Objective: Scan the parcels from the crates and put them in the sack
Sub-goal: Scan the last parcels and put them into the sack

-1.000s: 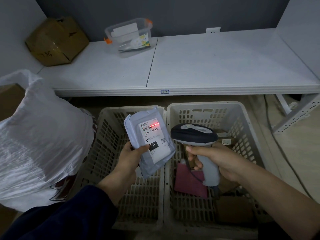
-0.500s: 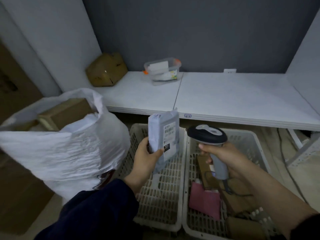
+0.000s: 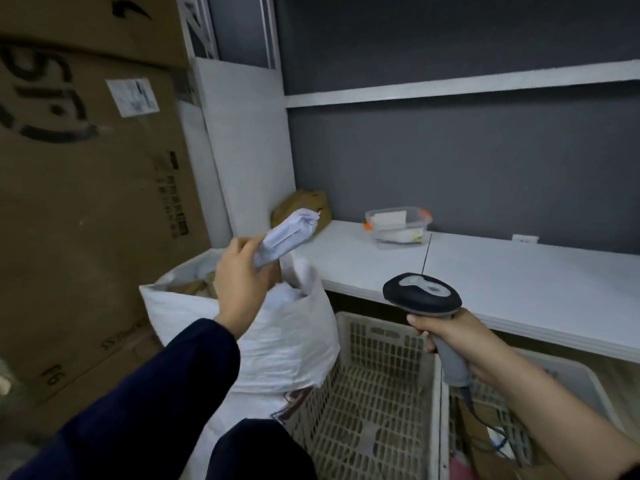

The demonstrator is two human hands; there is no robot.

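My left hand grips a pale grey soft parcel and holds it above the open mouth of the white sack, which stands at the left of the crates with brown boxes inside. My right hand grips the handle of the barcode scanner over the crates. The left crate shows a bare slatted bottom. The right crate holds brown and pink parcels, mostly hidden behind my right arm.
Large cardboard boxes are stacked at the left behind the sack. A low white shelf runs above the crates, carrying a clear plastic tub and a crumpled brown box. The scanner cable hangs into the right crate.
My left hand has carried the parcel left and up from in front of the scanner to above the sack's mouth. The view has swung left and up. The scanner stays over the crates.
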